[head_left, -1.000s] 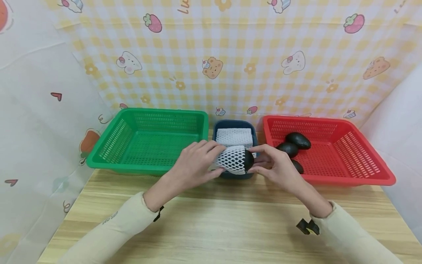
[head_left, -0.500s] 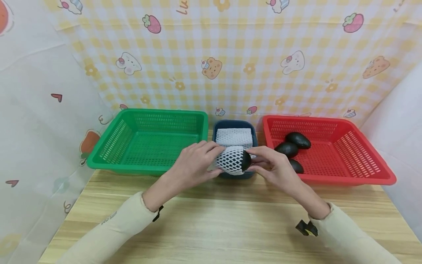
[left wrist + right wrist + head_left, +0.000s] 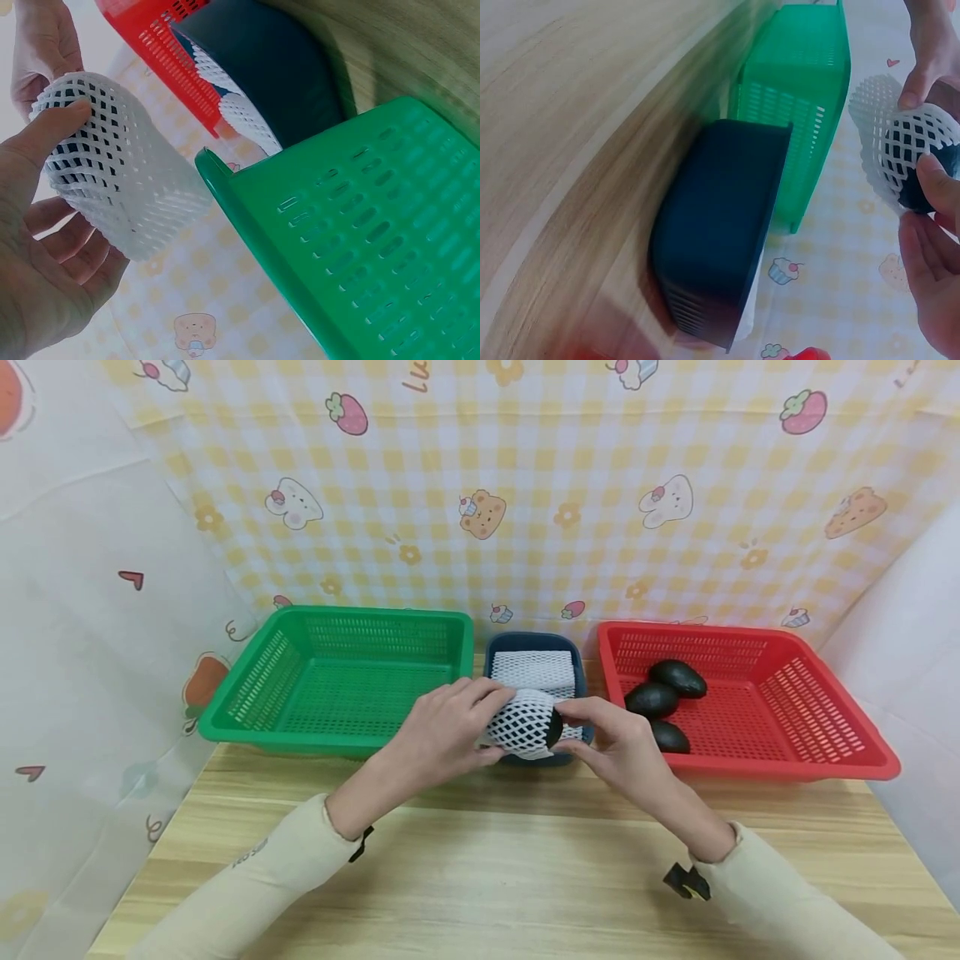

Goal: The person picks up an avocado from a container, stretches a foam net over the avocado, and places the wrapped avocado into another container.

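Observation:
Above the small dark-blue basket, a dark avocado (image 3: pixel 555 729) sits mostly inside a white foam net sleeve (image 3: pixel 521 722), with only its right end bare. My left hand (image 3: pixel 438 731) grips the sleeved avocado from the left, its thumb pressed on the mesh in the left wrist view. At the bare end, my right hand (image 3: pixel 626 747) pinches the sleeve's rim and the avocado between thumb and fingers. The sleeve's other end (image 3: pixel 169 210) hangs loose beyond the fruit. Several foam sleeves (image 3: pixel 532 669) lie in the dark-blue basket (image 3: pixel 534 639), partly hidden by the held one.
On the left stands a green basket (image 3: pixel 337 747) with slotted sides. A red basket (image 3: pixel 787 768) on the right holds three dark avocados (image 3: pixel 652 701). The wooden table (image 3: pixel 480 868) extends in front, and a patterned cloth (image 3: pixel 525 452) hangs behind.
My right hand has shifted left along with the avocado's bare end. Less of the dark fruit shows outside the sleeve now. The left hand has stayed nearly in place.

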### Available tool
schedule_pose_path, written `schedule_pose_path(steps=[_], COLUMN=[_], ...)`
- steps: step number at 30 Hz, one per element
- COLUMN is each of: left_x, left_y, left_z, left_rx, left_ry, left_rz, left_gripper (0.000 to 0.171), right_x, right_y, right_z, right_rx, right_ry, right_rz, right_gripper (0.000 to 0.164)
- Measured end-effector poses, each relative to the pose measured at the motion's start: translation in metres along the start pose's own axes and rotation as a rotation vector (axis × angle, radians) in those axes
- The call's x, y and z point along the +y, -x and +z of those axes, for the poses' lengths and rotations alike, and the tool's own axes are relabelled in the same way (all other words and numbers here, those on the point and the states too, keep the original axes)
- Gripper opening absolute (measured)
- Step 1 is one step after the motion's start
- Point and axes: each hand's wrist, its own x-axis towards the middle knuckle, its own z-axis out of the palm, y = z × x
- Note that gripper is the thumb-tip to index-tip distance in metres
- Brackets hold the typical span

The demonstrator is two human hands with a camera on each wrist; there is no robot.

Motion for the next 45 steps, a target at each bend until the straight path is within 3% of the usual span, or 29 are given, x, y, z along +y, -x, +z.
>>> schedule_pose_path(steps=[7,16,22,26,32,45], left_x=[0.0,0.002,0.003,0.003,0.003,0.003], left_y=[0.0,-0.001,0.001,0.001,0.0,-0.001], left_z=[0.001,0.0,0.0,0.001,0.001,0.002], left_rx=[0.007,-0.007,-0.013,-0.01,-0.009,-0.018], left_ry=[0.015,0.036,0.044,0.04,0.038,0.051], left_rz=[0.003,0.009,0.001,0.007,0.01,0.005], left_gripper=[0.068,0.071,0.073,0.074,0.076,0.076], right_x=[0.0,0.003,0.0,-0.001,-0.003,-0.006], right_y=[0.003,0.004,0.003,0.003,0.0,-0.004], right_z=[0.003,0.01,0.014,0.015,0.017,0.023], right_rx=[0.04,0.071,0.063,0.063,0.073,0.08], right_ry=[0.042,0.021,0.02,0.041,0.076,0.132], right_rz=[-0.061,-0.108,-0.098,-0.091,-0.103,-0.132], right_gripper=[0.039,0.036,0.039,0.032,0.051,0.051])
